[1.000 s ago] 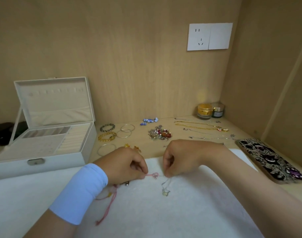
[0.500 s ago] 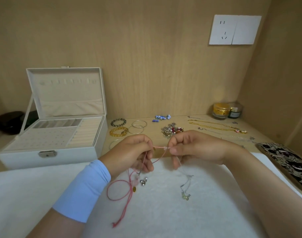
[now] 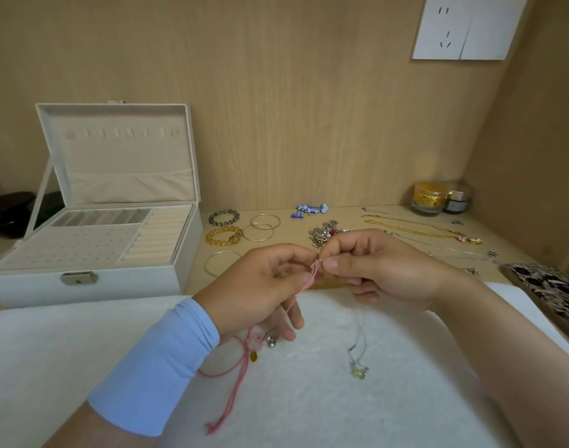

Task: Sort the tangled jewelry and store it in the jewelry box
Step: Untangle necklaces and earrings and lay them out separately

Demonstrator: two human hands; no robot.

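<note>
Pinching the pink cord at its clasp, your left hand and right hand meet above the white cloth. A silver necklace dangles from your right hand; the open jewelry box sits at left.

Open jewelry box occupied the surface's left edge, bracelets and necklaces its rear, jars the rear right corner, patterned case the right edge; white cloth at front left lay passable.
</note>
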